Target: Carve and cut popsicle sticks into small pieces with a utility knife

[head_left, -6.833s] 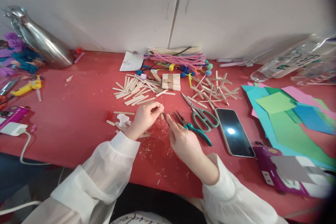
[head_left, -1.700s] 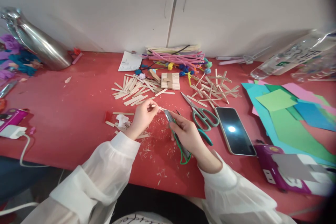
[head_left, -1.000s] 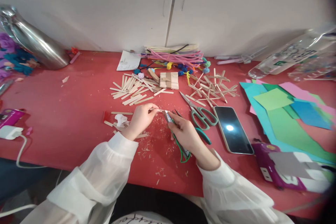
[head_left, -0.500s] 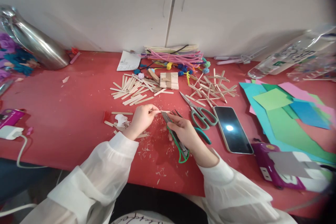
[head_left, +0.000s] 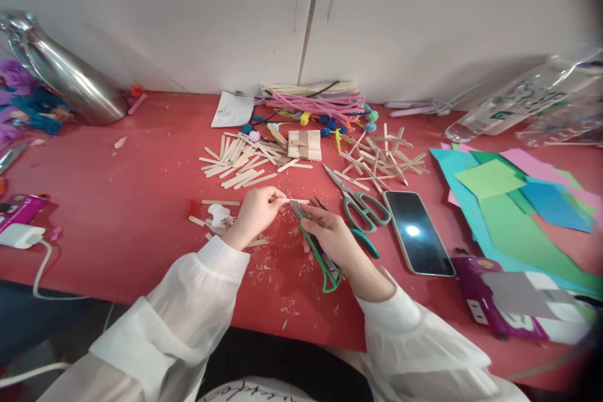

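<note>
Craft stick (head_left: 303, 201): left hand (head_left: 258, 210) pinches it, for steadiness, I judge;
Box cutter (head_left: 325, 262): right hand (head_left: 332, 235) grips it, angled across the stick

We face two flat, off-white upright panels, the left one (head_left: 188, 19) and the right one (head_left: 424, 19), parted by a narrow grey vertical gap (head_left: 308, 44). Thin, dark curved marks (head_left: 296, 9) flank it; we cannot tell whether they are handles. Against the panels we see a broad, matt red tabletop (head_left: 155, 201). Soft shadows dull the panels under pale light. Below the table's left edge, we find a dark blue surface (head_left: 42, 311) in dimness.
</note>
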